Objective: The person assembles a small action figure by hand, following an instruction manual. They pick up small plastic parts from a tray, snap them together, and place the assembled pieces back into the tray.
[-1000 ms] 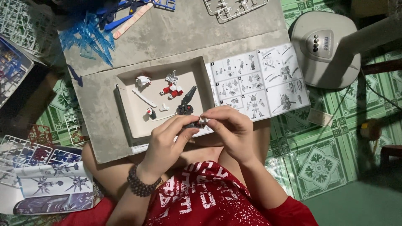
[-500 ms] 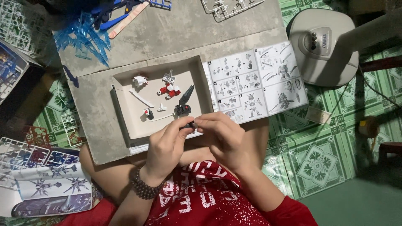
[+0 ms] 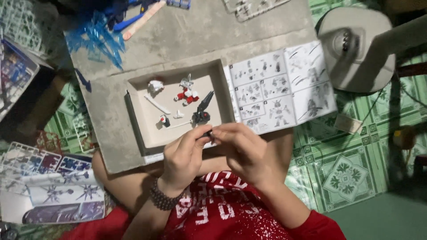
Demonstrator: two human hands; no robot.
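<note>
Dark small plastic part (image 3: 208, 133) pinched between both hands, held just over the near edge of the shallow cardboard tray (image 3: 138, 111). Head view only. Left hand (image 3: 184, 155) has thumb and forefinger closed on the part from its side; beaded bracelet (image 3: 162, 200) on that wrist. Right hand (image 3: 242, 149) meets it from the other side, fingertips curled onto the same part; exactly how much of the part it grips is hard to tell, fingers cover it. Both hands touch at the fingertips, above the person's lap and red printed shirt (image 3: 222, 213).

Inside the tray: red-and-white model piece (image 3: 187, 94), black pointed piece (image 3: 202, 111) just beyond the hands, a white stick part (image 3: 156, 104), a few tiny white bits. Tray sits on a grey board (image 3: 195, 31). Folded instruction sheet (image 3: 280, 89) lies right beside the tray, touching its edge. Blue clear plastic parts (image 3: 95, 38) at the far corner of the board. Printed box lid (image 3: 49, 195) on the floor beside the left arm. White lamp base (image 3: 356, 49) on green patterned tile floor (image 3: 347, 178).
</note>
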